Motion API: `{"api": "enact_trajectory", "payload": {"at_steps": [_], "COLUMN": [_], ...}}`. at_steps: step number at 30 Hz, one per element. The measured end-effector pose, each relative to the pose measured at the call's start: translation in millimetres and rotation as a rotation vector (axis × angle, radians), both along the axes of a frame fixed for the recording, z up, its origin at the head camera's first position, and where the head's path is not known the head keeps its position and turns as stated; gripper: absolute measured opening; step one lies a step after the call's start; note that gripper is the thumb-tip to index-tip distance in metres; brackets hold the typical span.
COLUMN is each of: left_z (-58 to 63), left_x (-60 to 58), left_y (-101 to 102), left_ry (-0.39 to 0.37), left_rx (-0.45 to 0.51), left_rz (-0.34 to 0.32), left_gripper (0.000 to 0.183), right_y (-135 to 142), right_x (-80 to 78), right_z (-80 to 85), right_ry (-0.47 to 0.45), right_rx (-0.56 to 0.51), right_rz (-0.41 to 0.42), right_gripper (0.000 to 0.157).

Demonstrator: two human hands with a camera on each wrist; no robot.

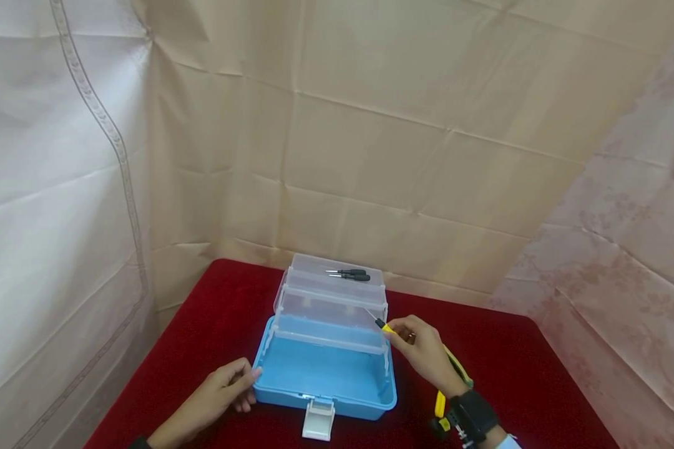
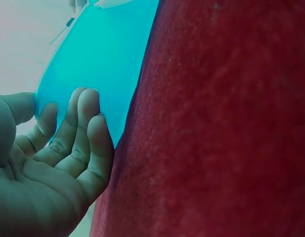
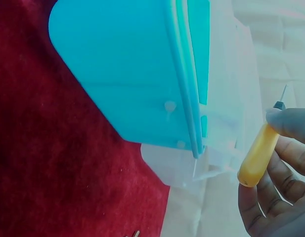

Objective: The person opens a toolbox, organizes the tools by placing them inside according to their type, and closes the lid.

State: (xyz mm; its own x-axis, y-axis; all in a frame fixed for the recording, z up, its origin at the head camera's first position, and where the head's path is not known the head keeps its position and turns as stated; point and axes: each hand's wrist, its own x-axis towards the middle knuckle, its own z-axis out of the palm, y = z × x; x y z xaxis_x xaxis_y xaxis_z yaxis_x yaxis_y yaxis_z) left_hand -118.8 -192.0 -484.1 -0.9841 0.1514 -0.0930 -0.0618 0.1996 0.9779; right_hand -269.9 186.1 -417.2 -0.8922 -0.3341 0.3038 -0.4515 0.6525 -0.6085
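By the box's (image 1: 326, 368) three-o'clock side, a screwdriver (image 3: 261, 153) is pinched by the right hand (image 1: 424, 352)!
It is pointed to ten o'clock, toward the clear trays (image 1: 326, 305); the box is gripped by the left hand (image 1: 227, 390) at nine.

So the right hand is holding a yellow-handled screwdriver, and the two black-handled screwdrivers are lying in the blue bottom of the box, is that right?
Not quite: the two black-handled screwdrivers lie up in the clear trays at the back, not in the blue bottom, as the head view shows. The right hand does hold a yellow-handled screwdriver.
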Motion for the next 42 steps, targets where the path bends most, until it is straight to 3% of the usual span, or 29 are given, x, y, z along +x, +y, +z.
{"api": "enact_trajectory", "payload": {"at_steps": [6, 13, 25, 42], "left_z": [-1.6, -2.6, -5.1, -4.5], "left_x": [-0.5, 0.6, -1.1, -0.8], "left_y": [1, 2, 2, 2], "left_ry": [0.017, 0.048, 0.062, 0.030], "left_rx": [-0.016, -0.037, -0.050, -0.031], "left_rz": [0.000, -0.008, -0.005, 0.002], "left_gripper": [0.040, 0.039, 0.039, 0.040], "right_y": [-7, -17, -30, -48], "right_x": [-0.4, -0.2, -3.7, -3.9], "right_z": [0.5, 2.8, 1.9, 0.0], "right_ry": [0.030, 0.002, 0.067, 0.075], "right_rx": [0.015, 0.016, 0.014, 0.024], "right_rz": [0.025, 0.060, 0.127, 0.201], "right_gripper": [0.018, 0.016, 0.012, 0.014]}}
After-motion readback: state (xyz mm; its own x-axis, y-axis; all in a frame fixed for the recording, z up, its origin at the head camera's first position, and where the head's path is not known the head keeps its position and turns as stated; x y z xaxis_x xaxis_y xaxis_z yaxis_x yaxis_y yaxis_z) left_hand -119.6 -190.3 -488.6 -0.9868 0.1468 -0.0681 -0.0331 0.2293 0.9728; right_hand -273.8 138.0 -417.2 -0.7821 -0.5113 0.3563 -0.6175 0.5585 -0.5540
